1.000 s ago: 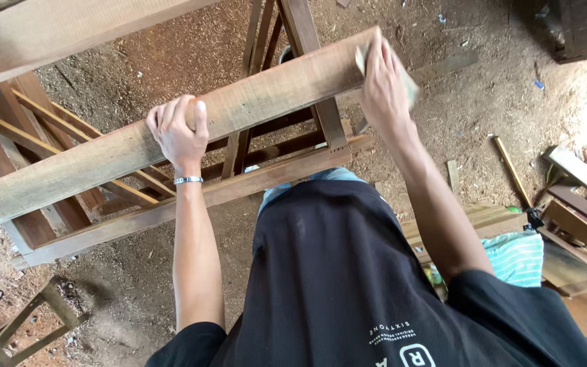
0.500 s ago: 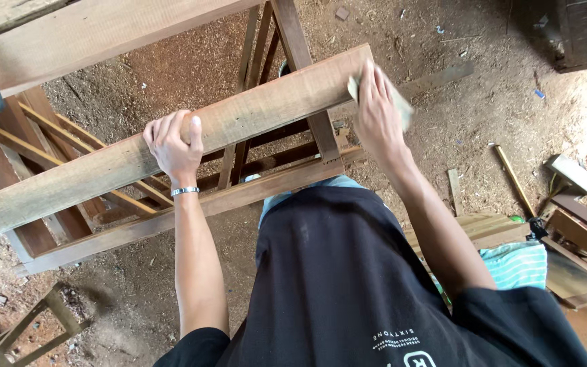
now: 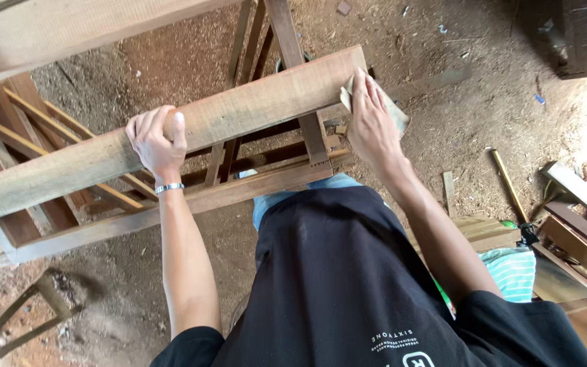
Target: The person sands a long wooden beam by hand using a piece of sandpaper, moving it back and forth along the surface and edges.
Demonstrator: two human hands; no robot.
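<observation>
Hands first: my left hand (image 3: 156, 141) is wrapped around the near edge of a long wooden rail (image 3: 171, 132), which runs diagonally across the top of a wooden frame (image 3: 239, 194). My right hand (image 3: 374, 124) is pressed flat on a folded sheet of sandpaper (image 3: 392, 109) at the rail's right end. Wood scraps (image 3: 568, 183) lie off to the right on the dirt floor (image 3: 456, 81).

dirt floor (image 3: 484, 102) | sawdust | scrap boards (image 3: 579, 224) | sunlight right
</observation>
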